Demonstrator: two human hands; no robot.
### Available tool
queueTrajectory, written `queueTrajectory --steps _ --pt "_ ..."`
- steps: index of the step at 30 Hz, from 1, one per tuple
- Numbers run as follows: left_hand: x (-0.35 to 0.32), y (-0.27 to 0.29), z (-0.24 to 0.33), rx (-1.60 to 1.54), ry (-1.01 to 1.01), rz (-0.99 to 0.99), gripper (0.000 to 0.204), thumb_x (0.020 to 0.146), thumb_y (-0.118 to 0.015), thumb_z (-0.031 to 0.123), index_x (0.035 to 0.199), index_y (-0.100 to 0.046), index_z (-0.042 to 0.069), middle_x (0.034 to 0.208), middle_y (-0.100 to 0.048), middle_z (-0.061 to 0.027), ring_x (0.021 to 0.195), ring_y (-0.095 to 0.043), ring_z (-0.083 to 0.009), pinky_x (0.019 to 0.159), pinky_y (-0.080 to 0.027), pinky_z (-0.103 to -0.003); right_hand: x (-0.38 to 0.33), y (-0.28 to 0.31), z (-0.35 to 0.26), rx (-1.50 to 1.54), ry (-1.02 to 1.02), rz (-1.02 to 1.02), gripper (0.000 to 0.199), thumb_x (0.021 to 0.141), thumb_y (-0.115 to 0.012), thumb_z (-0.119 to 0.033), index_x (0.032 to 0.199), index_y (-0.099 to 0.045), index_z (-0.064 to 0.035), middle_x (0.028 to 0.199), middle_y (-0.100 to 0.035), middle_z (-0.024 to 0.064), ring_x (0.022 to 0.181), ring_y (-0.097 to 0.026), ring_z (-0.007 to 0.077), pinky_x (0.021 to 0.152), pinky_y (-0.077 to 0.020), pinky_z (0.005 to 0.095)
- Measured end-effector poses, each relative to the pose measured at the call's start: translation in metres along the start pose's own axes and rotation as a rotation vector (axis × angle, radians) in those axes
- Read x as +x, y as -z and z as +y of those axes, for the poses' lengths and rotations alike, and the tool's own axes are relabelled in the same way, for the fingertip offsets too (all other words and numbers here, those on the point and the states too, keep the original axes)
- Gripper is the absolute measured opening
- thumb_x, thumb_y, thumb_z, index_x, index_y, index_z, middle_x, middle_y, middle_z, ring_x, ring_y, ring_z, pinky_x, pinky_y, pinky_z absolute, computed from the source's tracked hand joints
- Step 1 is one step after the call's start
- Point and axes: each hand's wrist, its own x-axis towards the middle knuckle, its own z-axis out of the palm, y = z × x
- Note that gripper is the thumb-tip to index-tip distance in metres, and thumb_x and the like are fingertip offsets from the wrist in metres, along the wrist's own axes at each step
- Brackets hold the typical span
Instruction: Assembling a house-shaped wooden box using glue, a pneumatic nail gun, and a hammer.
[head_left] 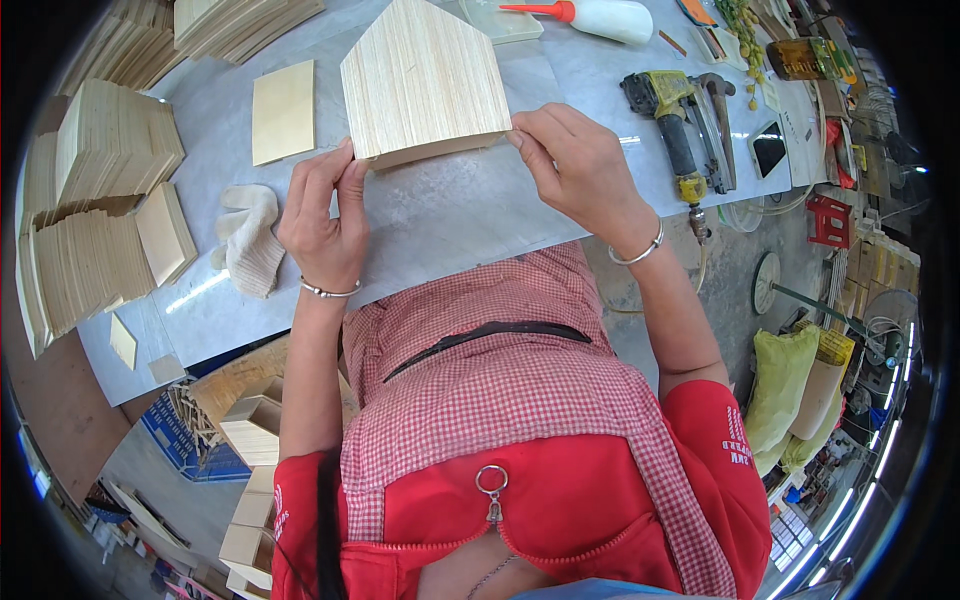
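I see both hands closed on a house-shaped wooden box (422,80) with a pointed top, which rests on the grey table (450,215) near the middle of its near edge. My left hand (325,225) pinches the box's lower left corner with thumb and fingers, and my right hand (580,165) pinches its lower right corner the same way. Each wrist carries a thin metal bangle. Just left of the left hand a white work glove (250,240) lies crumpled on the table, close to the near edge. Beyond it, a flat square wooden panel (283,110) lies beside the box, apart from it. Stacks of thin wooden boards (105,200) crowd the table's left edge, and more lean at the far left corner. To the right of the box a yellow and black nail gun (675,125) lies toward the table's right edge, with a hammer (718,120) just beside it. A white glue bottle (600,17) with a red nozzle lies along the far edge. Below the table's near left corner, small wooden boxes (250,430) are piled.
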Motion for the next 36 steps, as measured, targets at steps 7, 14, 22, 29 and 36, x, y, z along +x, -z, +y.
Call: queueTrajectory --steps 7,14,22,29,36 --pt "-0.0005 0.0000 -0.0016 -0.018 0.007 0.008 0.016 0.080 -0.069 0.001 0.096 -0.067 0.000 0.081 -0.065 -0.0101 0.066 -0.061 -0.0148 0.058 -0.049 -0.025 0.0030 0.0016 0.0001 0.006 0.024 -0.019 0.011 0.082 -0.063 -0.006 0.090 -0.060 0.0002 0.072 -0.057 0.0101 0.063 -0.057 0.0241 0.057 -0.0454 0.0323" --pt "-0.0004 -0.0015 -0.0011 -0.043 0.026 0.013 0.014 0.081 -0.068 0.001 0.094 -0.066 -0.001 0.081 -0.065 -0.0101 0.065 -0.061 -0.0151 0.058 -0.049 -0.025 0.0057 0.0037 0.0030 0.144 -0.044 -0.041 0.010 0.083 -0.063 -0.006 0.090 -0.060 0.0012 0.072 -0.057 0.0107 0.061 -0.056 0.0237 0.055 -0.0441 0.0314" --pt "-0.0043 -0.0026 -0.0009 -0.061 0.074 0.003 0.014 0.081 -0.067 0.001 0.095 -0.066 -0.001 0.079 -0.063 -0.0094 0.065 -0.060 -0.0146 0.058 -0.049 -0.024 0.0046 0.0001 0.0021 -0.022 0.081 0.011 0.008 0.076 -0.060 -0.004 0.076 -0.052 -0.0033 0.066 -0.049 0.0076 0.065 -0.055 0.0227 0.056 -0.0464 0.0325" --pt "-0.0051 -0.0031 -0.0058 -0.045 0.012 0.000 0.012 0.087 -0.062 0.004 0.097 -0.064 -0.002 0.082 -0.062 -0.0076 0.061 -0.059 -0.0106 0.052 -0.049 -0.023 0.0043 -0.0014 0.0015 -0.047 0.116 0.032 0.010 0.074 -0.059 -0.002 0.073 -0.050 -0.0038 0.064 -0.046 0.0074 0.061 -0.053 0.0226 0.053 -0.0446 0.0331" --pt "-0.0063 -0.0006 -0.0042 -0.050 0.033 -0.014 0.013 0.086 -0.062 0.001 0.098 -0.064 -0.003 0.085 -0.063 -0.0079 0.066 -0.060 -0.0115 0.056 -0.050 -0.023 0.0041 0.0006 0.0013 -0.048 0.097 -0.007 0.008 0.076 -0.062 -0.003 0.079 -0.055 -0.0017 0.067 -0.052 0.0090 0.062 -0.055 0.0236 0.054 -0.0453 0.0329"
